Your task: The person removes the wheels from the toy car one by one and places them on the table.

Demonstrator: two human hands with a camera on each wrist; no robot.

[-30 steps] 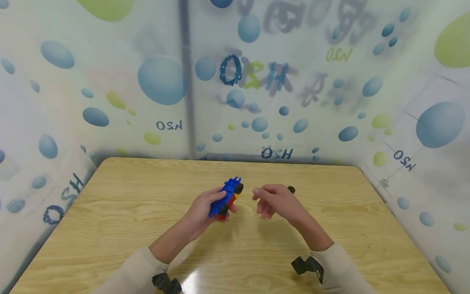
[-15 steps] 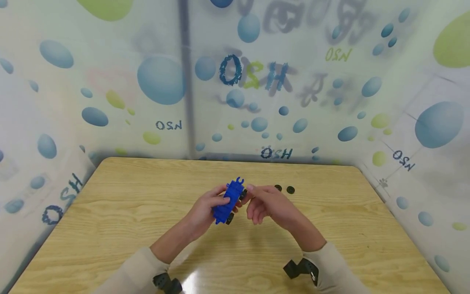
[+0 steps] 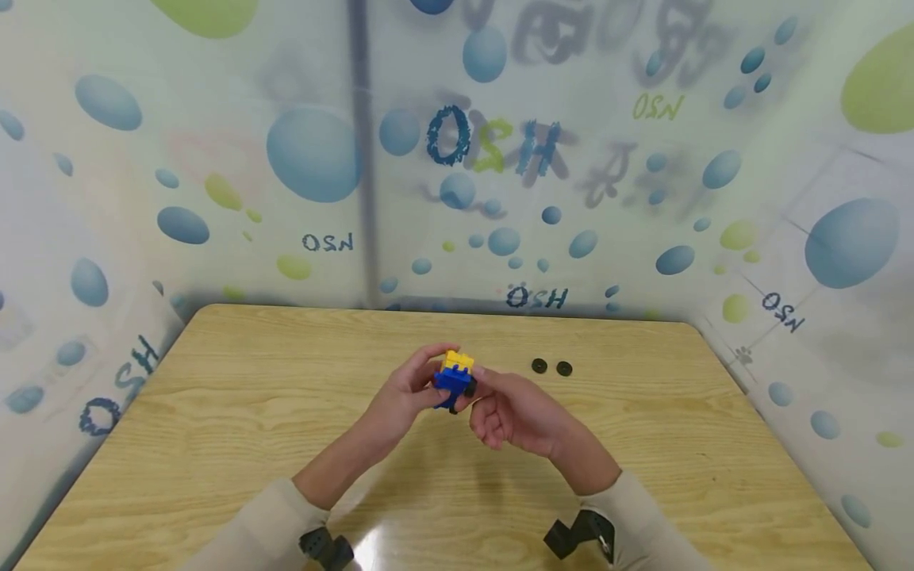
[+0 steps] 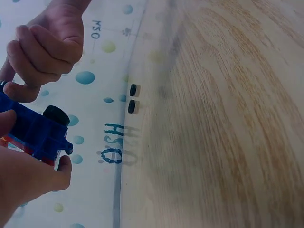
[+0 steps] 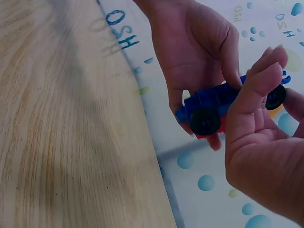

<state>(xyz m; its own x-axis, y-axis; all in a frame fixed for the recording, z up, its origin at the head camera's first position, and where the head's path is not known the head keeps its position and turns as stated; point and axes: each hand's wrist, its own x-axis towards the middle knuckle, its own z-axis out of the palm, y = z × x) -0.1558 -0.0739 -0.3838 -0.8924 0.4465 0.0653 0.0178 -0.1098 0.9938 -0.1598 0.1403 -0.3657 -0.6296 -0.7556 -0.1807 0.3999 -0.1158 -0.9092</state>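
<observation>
Left hand [image 3: 403, 394] grips the blue toy car [image 3: 454, 379] above mid-table, right hand [image 3: 510, 408] pinching at its black wheel [image 5: 205, 120]; best to brace the body firmly and work that wheel straight along its axle. Two loose black wheels [image 3: 551, 367] lie on the wooden table [image 3: 214, 428], bubble-print walls [image 3: 314, 159] all around

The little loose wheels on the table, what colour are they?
The two loose wheels are black, clearest in the head view.

Your left hand [image 3: 407, 394] and right hand [image 3: 508, 408] meet above the table, fingers curled in a pinch, forearms angled inward.
</observation>
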